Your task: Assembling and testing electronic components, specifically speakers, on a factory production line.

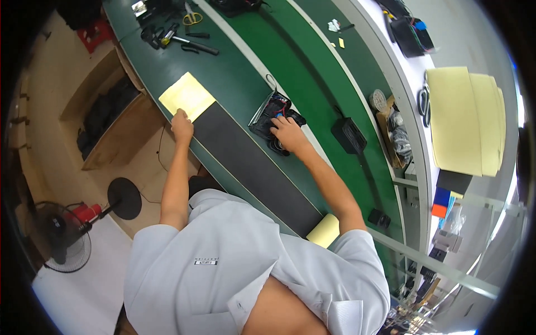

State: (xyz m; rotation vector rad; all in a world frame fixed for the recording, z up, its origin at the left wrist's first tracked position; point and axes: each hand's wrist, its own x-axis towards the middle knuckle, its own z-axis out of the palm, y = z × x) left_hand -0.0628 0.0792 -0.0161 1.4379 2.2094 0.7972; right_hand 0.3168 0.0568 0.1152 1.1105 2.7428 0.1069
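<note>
A long strip of dark grey sheet (254, 164) lies slantwise on the green workbench, with a pale yellow sheet turned back at its far end (187, 94) and a yellow curl at its near end (324, 230). At the yellow sheet's near left corner, my left hand (182, 127) has its fingers closed on the edge. Right of the strip lies an opened black device (262, 116) with red and blue wires showing. My right hand (290, 135) reaches over it, fingers bent onto its right side; the fingertips are partly hidden among its parts.
A hammer (192, 44), yellow-handled scissors (192, 18) and black parts lie at the bench's far end. On the green belt to the right sits a black box (349, 135). Scissors (424, 105) and stacked yellow sheets (458, 123) lie farther right. A wooden crate (114, 134) stands at left.
</note>
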